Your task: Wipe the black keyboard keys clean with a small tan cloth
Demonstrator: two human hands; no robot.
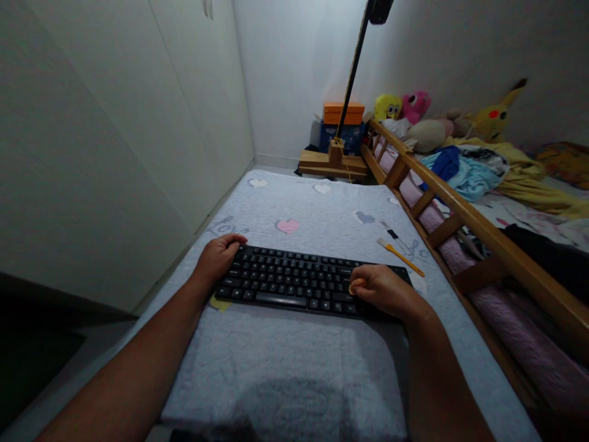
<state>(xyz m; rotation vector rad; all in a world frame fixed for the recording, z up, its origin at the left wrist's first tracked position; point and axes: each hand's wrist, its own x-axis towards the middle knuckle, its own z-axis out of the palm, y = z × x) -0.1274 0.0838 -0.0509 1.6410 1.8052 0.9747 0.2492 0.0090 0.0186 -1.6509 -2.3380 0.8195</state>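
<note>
A black keyboard [294, 282] lies on a pale blue quilt [285, 356] with heart patches. My left hand [218, 258] grips the keyboard's far left corner, fingers curled over its edge. Over the keys at the right end, my right hand [384, 288] is closed around a small orange object [355, 286] that I cannot make out, pressed against the keys. A yellow scrap [219, 304] pokes out from under the keyboard's left end.
An orange-handled brush [401, 256] and a small black-handled tool [394, 236] lie on the quilt beyond the keyboard. A wooden bed rail [464, 212] runs along the right, with plush toys and clothes behind it. White cupboard doors stand on the left. Boxes and a black pole stand at the back.
</note>
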